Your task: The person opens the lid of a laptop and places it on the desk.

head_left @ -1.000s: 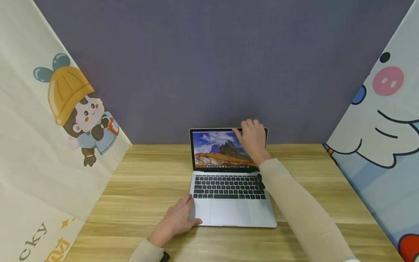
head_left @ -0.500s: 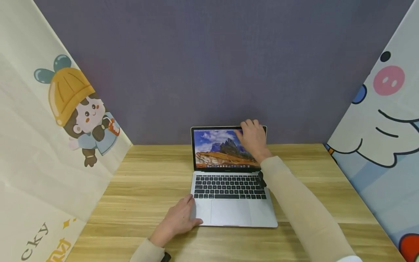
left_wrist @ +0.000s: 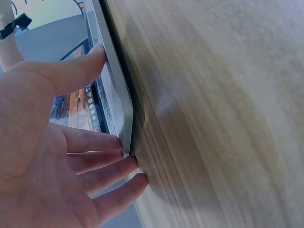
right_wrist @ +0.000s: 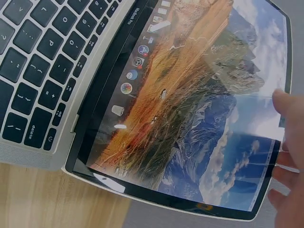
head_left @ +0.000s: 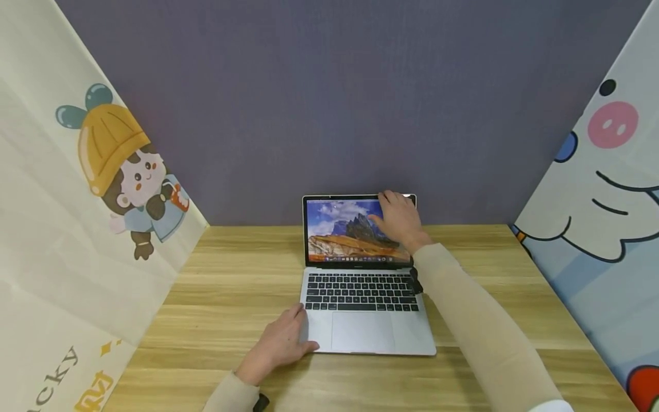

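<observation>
A silver laptop [head_left: 362, 332] lies on the wooden table with its lid raised, and the lit screen [head_left: 340, 229] shows a mountain picture. My left hand [head_left: 280, 340] holds the base at its front left corner. In the left wrist view the thumb [left_wrist: 88, 66] lies at the front edge, and the fingers [left_wrist: 114, 190] reach the left side with their tips by the table. At the upper right of the lid, my right hand [head_left: 399, 217] grips the top edge. Its thumb is on the screen side, seen in the right wrist view, while the fingers go over the edge.
The table [head_left: 231, 274] extends on both sides of the laptop. Behind it rises a grey-purple panel [head_left: 329, 103], close to the lid. Printed cloths hang left [head_left: 31, 200] and right [head_left: 628, 229], with cartoon figures on them.
The laptop lid has tilted farther back, its top edge now higher and narrower in the head view. My right hand has moved with it; the left has stayed at the corner.
</observation>
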`<state>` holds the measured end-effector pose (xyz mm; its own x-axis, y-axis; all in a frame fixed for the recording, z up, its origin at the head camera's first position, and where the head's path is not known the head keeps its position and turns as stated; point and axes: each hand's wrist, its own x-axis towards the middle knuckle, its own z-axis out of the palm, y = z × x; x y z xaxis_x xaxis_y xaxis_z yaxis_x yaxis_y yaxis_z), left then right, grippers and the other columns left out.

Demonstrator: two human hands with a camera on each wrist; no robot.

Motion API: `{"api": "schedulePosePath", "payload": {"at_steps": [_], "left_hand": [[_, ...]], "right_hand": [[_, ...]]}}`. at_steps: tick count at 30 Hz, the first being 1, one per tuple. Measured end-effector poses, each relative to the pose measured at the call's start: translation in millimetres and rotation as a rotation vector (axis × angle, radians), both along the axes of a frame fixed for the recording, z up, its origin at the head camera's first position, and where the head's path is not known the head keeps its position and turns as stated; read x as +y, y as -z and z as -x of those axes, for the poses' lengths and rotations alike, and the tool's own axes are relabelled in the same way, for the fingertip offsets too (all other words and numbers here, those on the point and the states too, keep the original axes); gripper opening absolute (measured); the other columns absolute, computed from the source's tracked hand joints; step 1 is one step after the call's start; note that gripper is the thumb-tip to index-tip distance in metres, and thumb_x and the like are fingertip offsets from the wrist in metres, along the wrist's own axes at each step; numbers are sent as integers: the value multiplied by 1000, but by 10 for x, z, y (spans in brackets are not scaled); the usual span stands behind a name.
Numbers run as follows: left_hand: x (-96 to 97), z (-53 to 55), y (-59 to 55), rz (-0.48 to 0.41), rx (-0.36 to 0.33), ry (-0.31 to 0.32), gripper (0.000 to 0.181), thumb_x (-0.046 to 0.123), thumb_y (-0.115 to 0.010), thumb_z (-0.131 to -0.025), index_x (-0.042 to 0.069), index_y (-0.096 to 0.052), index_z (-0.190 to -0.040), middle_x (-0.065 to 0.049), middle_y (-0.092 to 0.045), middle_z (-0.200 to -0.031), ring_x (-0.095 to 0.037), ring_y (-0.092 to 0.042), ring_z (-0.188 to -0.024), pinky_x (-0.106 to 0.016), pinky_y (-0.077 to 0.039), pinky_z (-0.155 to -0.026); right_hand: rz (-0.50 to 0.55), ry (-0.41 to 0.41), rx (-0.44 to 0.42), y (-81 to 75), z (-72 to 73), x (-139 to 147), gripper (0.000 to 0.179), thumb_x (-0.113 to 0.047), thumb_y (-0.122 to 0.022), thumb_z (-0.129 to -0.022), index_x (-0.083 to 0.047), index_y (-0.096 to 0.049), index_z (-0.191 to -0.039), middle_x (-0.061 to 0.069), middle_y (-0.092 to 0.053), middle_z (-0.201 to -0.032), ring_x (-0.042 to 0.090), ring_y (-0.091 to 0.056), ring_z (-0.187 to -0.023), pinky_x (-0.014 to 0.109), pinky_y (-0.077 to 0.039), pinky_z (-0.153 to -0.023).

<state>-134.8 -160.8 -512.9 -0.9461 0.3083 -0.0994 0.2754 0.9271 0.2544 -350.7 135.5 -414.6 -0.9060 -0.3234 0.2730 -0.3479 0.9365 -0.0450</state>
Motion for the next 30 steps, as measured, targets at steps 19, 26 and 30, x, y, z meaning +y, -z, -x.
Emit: {"api": "schedulePosePath", "payload": {"at_steps": [19,26,30], "left_hand": [[3,-20,-21,-12,-10,-11,94,52,-79,-83,-12,-47,-143,-28,-43,-151,-43,-50,-133,-59,-51,-99],[9,-39,-24,-35,-39,-26,96,53,-79,-82,-11,-45,-145,-29,-40,-153,-44,-47,-135,-59,-47,-105],[10,-29,-34,-38,-38,-23,97,52,-79,-82,-12,-44,-146,-29,-40,-153,-45,-47,-135,-60,-47,-104]], "right_hand": [[46,-68,-152,-69,-52,116,68,-41,-59,-103,0,-40,-154,22,-29,-162,41,-26,-149,60,-22,-121],[50,-103,-152,-116,-149,199,68,-36,-62,-101,-2,-39,-155,21,-30,-162,42,-23,-150,61,-21,-121],[47,-127,-126,-152,-250,235,68,-35,-62,-102,-1,-38,-155,23,-31,-161,42,-24,-150,61,-21,-120]]}}
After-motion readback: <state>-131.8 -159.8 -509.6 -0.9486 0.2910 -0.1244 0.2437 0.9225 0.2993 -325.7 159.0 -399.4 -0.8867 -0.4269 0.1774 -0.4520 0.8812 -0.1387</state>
